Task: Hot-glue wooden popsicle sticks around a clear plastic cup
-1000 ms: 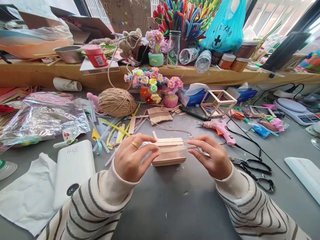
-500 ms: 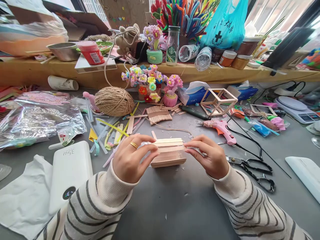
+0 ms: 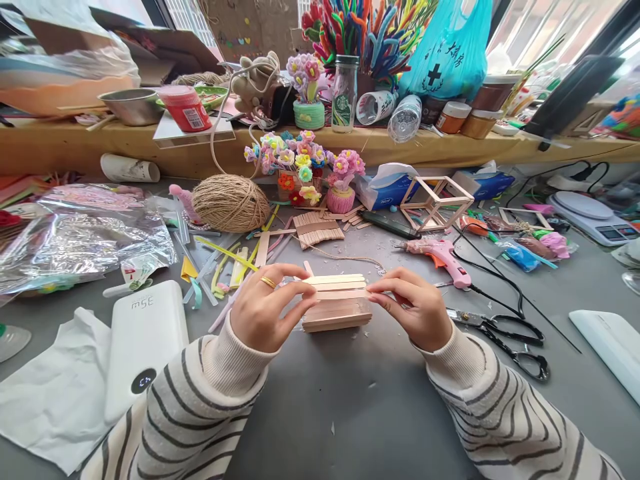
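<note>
A small box-like structure of wooden craft sticks [image 3: 336,325] stands on the grey table in front of me. Across its top lie several pale sticks, and one craft stick [image 3: 342,294] at their near side spans between my hands. My left hand [image 3: 270,308] pinches that stick's left end between thumb and fingers. At the right end, my right hand [image 3: 413,308] pinches it the same way. Fingertips hide both ends. Beyond the structure sits a bundle of craft sticks [image 3: 319,230], with a twine strand trailing from near it.
To the right lie a pink glue gun [image 3: 443,259] with its black cord and black-handled scissors [image 3: 505,337]. A twine ball [image 3: 231,203] and an open stick frame [image 3: 437,202] stand farther back. On the left are a white power bank [image 3: 145,353] and crumpled paper [image 3: 53,393].
Both hands keep their pinch on the craft stick, which now lies against the pale sticks on top. The hands have shifted only slightly, and the camera view has moved a little.
</note>
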Tool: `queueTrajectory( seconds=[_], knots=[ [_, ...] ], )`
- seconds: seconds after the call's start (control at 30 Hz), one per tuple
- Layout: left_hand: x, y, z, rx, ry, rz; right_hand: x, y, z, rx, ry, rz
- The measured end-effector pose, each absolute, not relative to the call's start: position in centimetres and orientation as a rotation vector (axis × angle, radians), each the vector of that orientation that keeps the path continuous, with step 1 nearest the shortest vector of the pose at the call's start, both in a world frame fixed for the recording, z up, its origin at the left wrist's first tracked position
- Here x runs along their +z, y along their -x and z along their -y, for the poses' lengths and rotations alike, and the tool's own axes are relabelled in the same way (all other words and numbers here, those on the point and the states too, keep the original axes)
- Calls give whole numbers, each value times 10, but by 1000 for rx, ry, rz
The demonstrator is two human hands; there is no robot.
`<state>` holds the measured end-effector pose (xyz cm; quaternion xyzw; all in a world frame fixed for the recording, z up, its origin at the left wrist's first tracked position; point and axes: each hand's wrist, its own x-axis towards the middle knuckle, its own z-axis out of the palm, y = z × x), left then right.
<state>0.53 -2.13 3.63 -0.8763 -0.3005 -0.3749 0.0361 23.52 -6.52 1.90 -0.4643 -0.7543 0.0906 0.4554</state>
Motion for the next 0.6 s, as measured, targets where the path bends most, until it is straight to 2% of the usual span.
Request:
queueTrajectory(
  seconds=[0.6],
  knots=[
    [29,-1,17,-1208,2799,964,13,-235,62,271,1164,1837]
  ],
)
